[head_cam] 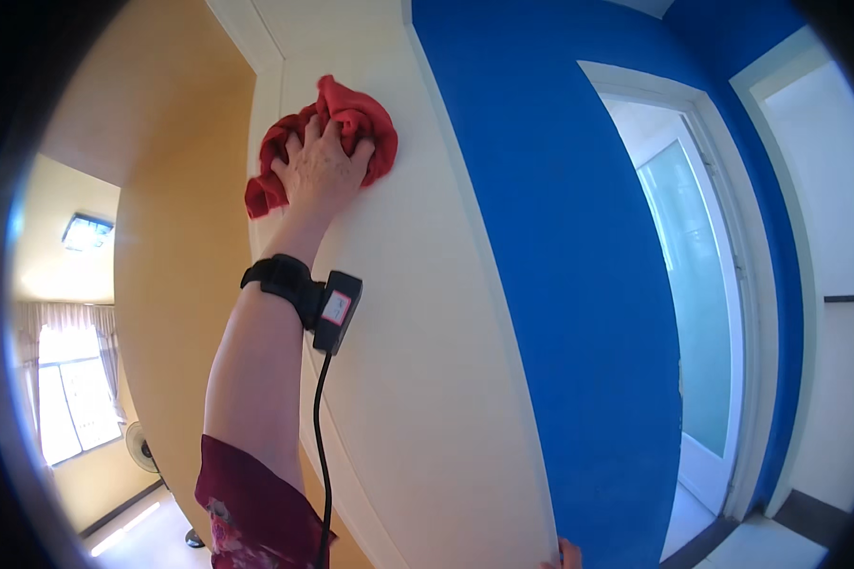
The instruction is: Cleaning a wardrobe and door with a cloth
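Note:
My left hand [322, 167] reaches up with its fingers spread and dug into a bunched red cloth [377, 131], which lies against the upper part of a tall white panel [413, 341], probably a door. A black strap with a small black box [338, 313] is round the left forearm, and a black cable hangs from the box. At the bottom edge of the view, only a few fingers of my right hand [569, 553] show, at the panel's right edge. The rest of that hand is hidden, so its grip cannot be made out.
To the right of the panel is a blue wall [583, 299], then a doorway with a frosted-glass door [690, 306]. An orange-tan wall [185, 284] stands on the left. Beyond it are a curtained window [78, 384], a fan [141, 447] and a ceiling lamp [87, 232].

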Demonstrator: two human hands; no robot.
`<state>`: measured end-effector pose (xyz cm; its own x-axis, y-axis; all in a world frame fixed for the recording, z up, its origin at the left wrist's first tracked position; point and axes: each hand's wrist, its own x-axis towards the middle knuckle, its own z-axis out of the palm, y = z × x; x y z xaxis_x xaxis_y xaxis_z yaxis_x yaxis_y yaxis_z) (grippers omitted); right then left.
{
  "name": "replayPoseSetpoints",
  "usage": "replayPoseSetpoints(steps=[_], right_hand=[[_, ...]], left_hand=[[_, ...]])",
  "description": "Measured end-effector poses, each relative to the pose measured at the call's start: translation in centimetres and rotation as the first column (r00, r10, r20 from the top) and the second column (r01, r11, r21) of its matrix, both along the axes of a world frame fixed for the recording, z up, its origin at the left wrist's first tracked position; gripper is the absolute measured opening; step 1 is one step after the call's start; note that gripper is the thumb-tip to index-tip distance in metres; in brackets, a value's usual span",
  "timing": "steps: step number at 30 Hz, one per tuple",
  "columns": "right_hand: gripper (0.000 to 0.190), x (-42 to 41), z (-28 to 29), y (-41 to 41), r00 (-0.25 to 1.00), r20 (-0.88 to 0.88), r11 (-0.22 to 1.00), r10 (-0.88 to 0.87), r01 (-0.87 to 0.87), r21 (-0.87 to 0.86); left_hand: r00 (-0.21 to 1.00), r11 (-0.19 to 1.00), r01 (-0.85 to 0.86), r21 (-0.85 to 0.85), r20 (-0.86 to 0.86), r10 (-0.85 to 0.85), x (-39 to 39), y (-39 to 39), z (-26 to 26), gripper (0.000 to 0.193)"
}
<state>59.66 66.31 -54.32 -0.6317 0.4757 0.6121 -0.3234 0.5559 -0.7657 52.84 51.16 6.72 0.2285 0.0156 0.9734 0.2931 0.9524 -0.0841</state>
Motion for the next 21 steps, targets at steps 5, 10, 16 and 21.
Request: replayPoseSetpoints(steps=[5,10,16,21], right_hand=[[0.052,0.7,1.6,0.8,0.989,-0.129,0.991,0.075,-0.06,0.121],[0.045,1.0,1.7,1.6,0.996,-0.035,0.996,0.086,-0.085,0.028],[0.032,4.5,-8.7,3.6,0.961,0.173,0.963,0.215,-0.179,-0.203],[0.025,11.0,-15.5,3.1,0.694,0.634,0.939,0.341,-0.217,-0.267]], left_hand=[[0.979,0.947,0.012,-0.322,-0.191,-0.078,0.7,3.0,-2.1,0.052],[0.978,0.658,0.187,-0.729,0.077,-0.193,1.1,4.0,-14.6,0.052],[0.902,-0.033,0.425,-0.905,0.426,-0.072,-0.5,-1.1,-40.1,0.035],[0.483,-0.171,0.876,-0.452,0.828,0.286,-1.1,-3.5,-52.4,0.009]])
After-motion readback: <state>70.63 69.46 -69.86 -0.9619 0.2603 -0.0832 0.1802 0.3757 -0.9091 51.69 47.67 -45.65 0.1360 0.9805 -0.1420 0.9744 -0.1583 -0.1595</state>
